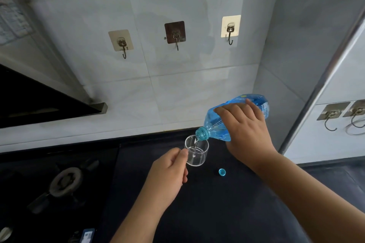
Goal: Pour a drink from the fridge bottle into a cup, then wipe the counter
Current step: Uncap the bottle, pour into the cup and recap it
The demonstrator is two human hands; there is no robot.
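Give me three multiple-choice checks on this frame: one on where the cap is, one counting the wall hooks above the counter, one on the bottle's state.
1. Where is the cap?
A. On the bottle
B. On the counter, right of the cup
C. Inside the cup

2. How many hooks on the back wall?
A. Three
B. One
C. Five

3. What state is the bottle in?
A. Upright, capped
B. Lying on the counter
C. Tilted, pouring into the cup

Key: 1 B, the cap lies loose on the dark counter. 2 A, three hang in a row. 3 C, the right hand tips it; the left hand holds the cup.
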